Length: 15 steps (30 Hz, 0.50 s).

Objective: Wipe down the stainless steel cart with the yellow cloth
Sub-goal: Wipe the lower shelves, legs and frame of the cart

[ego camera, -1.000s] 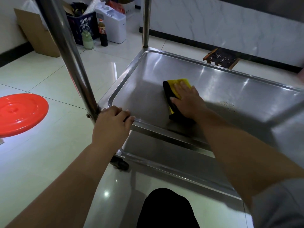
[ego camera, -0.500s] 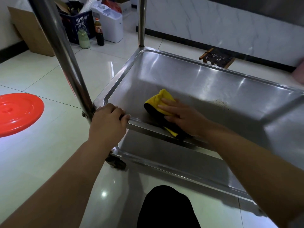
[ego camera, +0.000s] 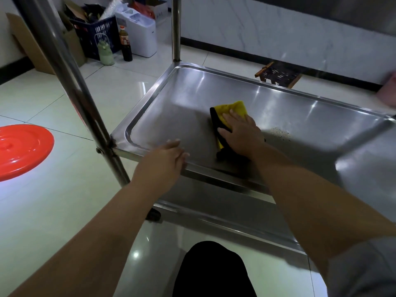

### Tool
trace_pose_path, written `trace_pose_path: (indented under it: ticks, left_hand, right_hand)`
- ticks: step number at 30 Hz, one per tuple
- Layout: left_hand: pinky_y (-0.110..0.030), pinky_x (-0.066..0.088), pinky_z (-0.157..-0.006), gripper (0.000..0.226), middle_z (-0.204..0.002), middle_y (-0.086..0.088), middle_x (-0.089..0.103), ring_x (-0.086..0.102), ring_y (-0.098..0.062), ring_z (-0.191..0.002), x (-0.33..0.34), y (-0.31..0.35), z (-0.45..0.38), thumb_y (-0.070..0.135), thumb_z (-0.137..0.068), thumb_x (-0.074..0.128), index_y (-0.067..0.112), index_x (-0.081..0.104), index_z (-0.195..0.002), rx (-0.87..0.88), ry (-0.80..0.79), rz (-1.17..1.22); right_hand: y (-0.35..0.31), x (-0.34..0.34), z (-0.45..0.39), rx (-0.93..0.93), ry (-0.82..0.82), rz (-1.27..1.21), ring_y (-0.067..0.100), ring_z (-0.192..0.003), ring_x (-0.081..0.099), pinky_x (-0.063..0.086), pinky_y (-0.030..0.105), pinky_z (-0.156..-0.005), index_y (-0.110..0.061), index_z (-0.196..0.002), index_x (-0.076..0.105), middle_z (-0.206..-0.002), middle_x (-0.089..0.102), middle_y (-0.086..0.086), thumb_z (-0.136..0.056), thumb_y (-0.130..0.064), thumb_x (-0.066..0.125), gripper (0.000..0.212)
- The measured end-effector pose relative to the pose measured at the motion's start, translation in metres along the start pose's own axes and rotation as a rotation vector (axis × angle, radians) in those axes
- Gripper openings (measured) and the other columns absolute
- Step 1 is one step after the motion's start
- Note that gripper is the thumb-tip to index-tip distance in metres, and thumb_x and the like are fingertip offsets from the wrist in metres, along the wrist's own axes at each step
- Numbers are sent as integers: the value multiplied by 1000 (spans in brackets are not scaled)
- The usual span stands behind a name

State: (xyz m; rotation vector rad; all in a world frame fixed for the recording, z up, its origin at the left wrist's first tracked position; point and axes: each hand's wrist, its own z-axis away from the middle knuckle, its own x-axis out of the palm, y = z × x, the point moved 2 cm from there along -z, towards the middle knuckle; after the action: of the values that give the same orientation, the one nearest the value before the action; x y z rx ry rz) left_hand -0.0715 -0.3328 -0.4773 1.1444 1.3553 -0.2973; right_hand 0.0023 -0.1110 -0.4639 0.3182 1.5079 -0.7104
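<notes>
- You're facing the stainless steel cart (ego camera: 192,97), its shelf tray filling the middle of the view, with a thick upright post (ego camera: 70,82) crossing the left side and a second post (ego camera: 176,28) rising at the far corner.
- The tiled floor (ego camera: 64,200) is spreading out all around, glossy and catching the light.
- A red round lid (ego camera: 21,151) is lying flat on the floor to the left of the cart, well apart from it.
- Against the far wall a blue crate (ego camera: 100,37), a white appliance (ego camera: 141,33), a pale green jug (ego camera: 105,52) and a dark bottle (ego camera: 126,45) are standing together.
- Your right hand (ego camera: 242,133) is pressing flat on the yellow cloth (ego camera: 233,109), fingers (ego camera: 230,116) stretched out straight over it, not curling round it.
- That cloth, yellow with a black edge, is lying on the shelf floor near the middle, its far part showing beyond your hand.
- Your left hand (ego camera: 162,161) is hovering over the near rim by the thick post, fingers relaxed and holding nothing; whether it's touching the rim, I can't tell.
- A small patch of dark specks (ego camera: 278,132) is sitting on the steel just right of your right hand.
</notes>
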Motion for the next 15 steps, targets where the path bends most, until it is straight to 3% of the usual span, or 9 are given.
trace_pose_path:
  ticks: [4, 8, 12, 15]
  left_hand:
    - [-40, 34, -107, 70, -125, -6, 61, 50, -25, -124, 7, 3, -5, 48, -85, 13, 13, 68, -109, 39, -101, -94]
    - [-40, 45, -93, 53, -121, -12, 62, 57, -32, -113, -1, 12, -3, 40, -93, 25, 12, 61, -120, -86, -81, -198]
    - [-43, 50, -85, 64, -108, -12, 66, 61, -33, -102, 1, 9, -6, 47, -87, 17, 12, 61, -118, -55, -85, -196]
    - [-41, 46, -94, 49, -116, -8, 65, 59, -26, -111, 5, 4, -7, 41, -97, 25, 16, 57, -125, -58, -125, -189]
  right_hand:
    - [-8, 8, 31, -229, -9, -10, 25, -146, 3, 9, 38, -118, -39, -148, 24, -158, 14, -17, -95, -47, 48, 59]
    - [1, 10, 54, -446, 4, -75, 22, -146, 10, 14, 36, -117, -38, -144, 35, -155, 24, -15, -91, -45, 56, 57]
    - [19, 1, 37, -403, -64, -74, 19, -146, 9, 11, 34, -116, -36, -144, 36, -156, 20, -15, -89, -38, 54, 58]
    - [40, -5, 12, -215, -28, -48, 21, -147, 4, 8, 34, -116, -35, -147, 28, -158, 13, -14, -94, -32, 50, 58]
